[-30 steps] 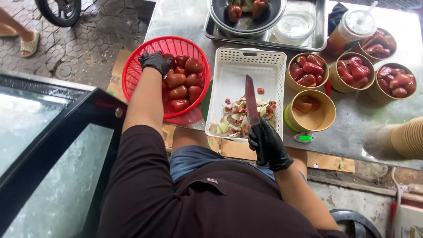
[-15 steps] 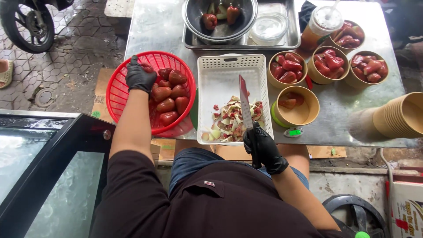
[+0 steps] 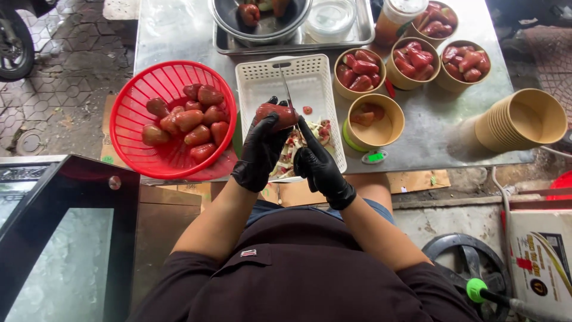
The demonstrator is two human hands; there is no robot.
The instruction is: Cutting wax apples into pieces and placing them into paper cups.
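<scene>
Both my hands wear black gloves and meet over the white plastic basket [image 3: 261, 83]. My left hand [image 3: 260, 152] holds a dark red fruit [image 3: 277, 113] above the basket. My right hand [image 3: 320, 166] grips a knife [image 3: 288, 92] whose blade points away from me and lies against the fruit. Peelings and fruit scraps [image 3: 322, 132] lie in the basket under my hands. To the left, the red round basket [image 3: 137, 101] holds several whole red fruits [image 3: 189, 120].
Paper bowls [image 3: 359, 70] with cut red fruit stand right of the white basket, one bowl [image 3: 379, 125] nearly empty. A stack of paper bowls [image 3: 517, 122] lies at the far right. A metal tray [image 3: 351, 33] with a steel bowl stands at the back. A glass case [image 3: 59, 238] is at my left.
My left hand left the red basket with a fruit and came to the white basket. My right hand brought the knife up against the fruit.
</scene>
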